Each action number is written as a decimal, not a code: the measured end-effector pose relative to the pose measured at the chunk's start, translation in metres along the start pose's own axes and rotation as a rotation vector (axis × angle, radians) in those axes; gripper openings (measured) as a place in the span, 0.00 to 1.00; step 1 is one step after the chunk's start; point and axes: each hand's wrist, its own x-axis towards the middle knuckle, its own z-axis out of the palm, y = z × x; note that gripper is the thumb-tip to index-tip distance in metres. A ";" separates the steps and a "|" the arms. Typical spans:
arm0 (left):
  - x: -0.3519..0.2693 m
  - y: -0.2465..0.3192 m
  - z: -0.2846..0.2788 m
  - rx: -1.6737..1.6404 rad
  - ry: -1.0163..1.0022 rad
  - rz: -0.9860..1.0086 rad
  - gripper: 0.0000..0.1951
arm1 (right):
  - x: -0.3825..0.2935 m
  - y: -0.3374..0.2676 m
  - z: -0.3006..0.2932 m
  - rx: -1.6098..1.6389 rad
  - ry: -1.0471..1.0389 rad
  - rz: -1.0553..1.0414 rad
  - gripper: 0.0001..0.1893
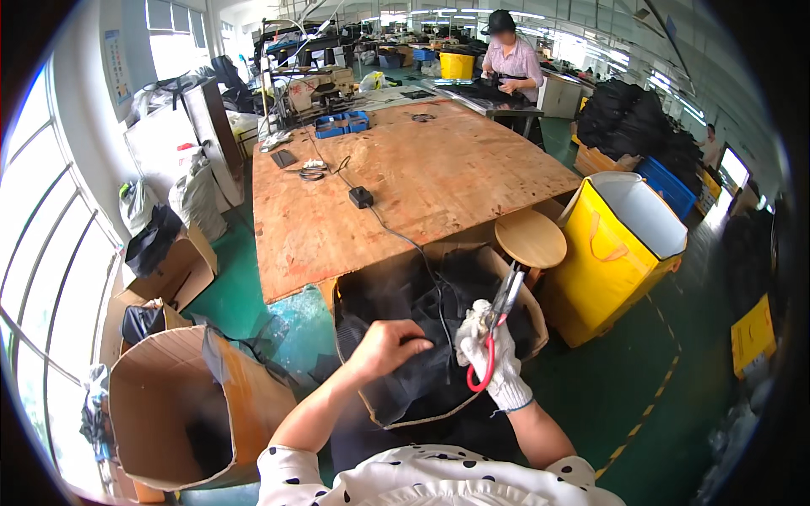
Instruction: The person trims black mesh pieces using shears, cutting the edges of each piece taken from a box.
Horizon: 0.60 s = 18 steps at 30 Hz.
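My right hand (501,368), in a white knitted glove, grips a pair of scissors (509,292) with red handles. Their blades point up and away from me, slightly apart. My bare left hand (387,346) hovers over the carton with its fingers curled; whether anything is in them cannot be seen. Below both hands is an open cardboard carton (540,316) filled with black mesh fabric (411,297). A black cable (405,237) runs from a small black box (361,197) on the wooden table (443,164) down between my hands.
A wooden stool (530,239) and a tall yellow insulated bag (607,265) stand right of the carton. Another open carton (171,405) sits at left. On the table are a blue tray (342,124) and black-handled scissors (312,171). A person (514,69) works at the far end.
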 end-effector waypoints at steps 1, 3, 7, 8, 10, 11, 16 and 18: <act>0.002 -0.001 0.009 0.073 -0.063 -0.012 0.10 | -0.002 0.013 -0.007 0.340 0.000 0.120 0.21; 0.002 -0.004 0.025 0.137 -0.112 0.034 0.09 | -0.008 0.027 -0.010 0.208 -0.018 0.114 0.28; 0.000 -0.002 0.033 0.145 -0.137 0.091 0.07 | -0.006 0.030 -0.007 0.984 -0.063 0.409 0.13; 0.000 -0.002 0.033 0.119 -0.143 0.099 0.07 | -0.010 0.029 -0.007 0.984 -0.061 0.408 0.13; -0.002 0.002 0.028 0.080 -0.194 0.085 0.07 | -0.012 0.015 0.004 -0.369 -0.005 0.215 0.11; -0.002 0.003 0.025 0.038 -0.245 0.075 0.07 | -0.012 0.020 0.003 -0.821 0.035 0.152 0.10; -0.002 0.002 0.025 -0.040 -0.289 0.042 0.07 | -0.015 0.072 -0.029 0.076 0.006 0.290 0.22; -0.003 -0.003 0.026 -0.052 -0.239 0.027 0.07 | -0.017 0.059 -0.021 -0.141 0.041 0.259 0.23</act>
